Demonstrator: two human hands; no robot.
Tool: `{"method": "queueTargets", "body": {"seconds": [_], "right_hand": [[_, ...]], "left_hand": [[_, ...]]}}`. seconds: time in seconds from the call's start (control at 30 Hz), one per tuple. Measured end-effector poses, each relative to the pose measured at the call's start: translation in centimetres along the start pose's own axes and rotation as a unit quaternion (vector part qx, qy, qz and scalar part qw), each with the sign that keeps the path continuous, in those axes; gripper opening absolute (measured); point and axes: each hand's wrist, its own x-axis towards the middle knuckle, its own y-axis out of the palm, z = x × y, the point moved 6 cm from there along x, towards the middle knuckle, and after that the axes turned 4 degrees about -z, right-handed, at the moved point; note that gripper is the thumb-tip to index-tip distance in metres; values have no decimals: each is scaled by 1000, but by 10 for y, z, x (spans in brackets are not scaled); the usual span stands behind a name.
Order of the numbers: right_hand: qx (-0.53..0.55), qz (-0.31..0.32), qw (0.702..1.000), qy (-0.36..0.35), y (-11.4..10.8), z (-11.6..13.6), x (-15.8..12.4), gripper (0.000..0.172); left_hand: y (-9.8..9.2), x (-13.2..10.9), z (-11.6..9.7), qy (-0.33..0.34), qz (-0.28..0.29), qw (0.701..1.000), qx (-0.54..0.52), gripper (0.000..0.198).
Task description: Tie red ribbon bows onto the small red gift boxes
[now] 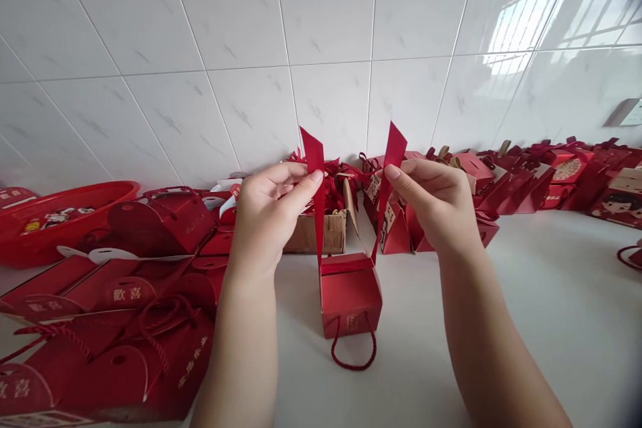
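A small red gift box (350, 291) stands on the white table between my forearms, with a dark red rope handle (354, 368) drooping at its front. A red ribbon (319, 214) runs through the top of the box, and its two ends rise upward. My left hand (273, 214) pinches one ribbon end between thumb and fingers. The other end is pinched the same way in my right hand (434, 197). Both ribbon tips stick up above my thumbs, cut at a slant.
Flat red boxes (120, 354) with rope handles lie at the left, near a red plastic basin (65, 221). Behind the gift box stands a cardboard box (321, 233) of red ribbons. Several finished-looking red boxes (521, 177) line the tiled wall (331, 7) at the right.
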Motion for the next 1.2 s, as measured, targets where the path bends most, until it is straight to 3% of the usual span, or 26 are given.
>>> {"method": "queueTargets", "body": {"seconds": [0.43, 0.63, 0.8, 1.07, 1.2], "right_hand": [[18, 2, 1000, 0, 6, 0, 0, 27], [104, 62, 990, 68, 18, -9, -2, 20], [111, 104, 985, 81, 28, -9, -6, 17], [139, 141, 978, 66, 33, -3, -10, 15], [138, 150, 977, 68, 34, -4, -11, 22]], "left_hand": [[5, 0, -1, 10, 26, 999, -42, 9], [21, -7, -5, 9, 132, 991, -34, 13], [32, -12, -5, 13, 181, 983, -3, 12], [26, -11, 3, -33, 136, 990, 6, 33], [29, -11, 1, -20, 157, 987, 11, 24]]}}
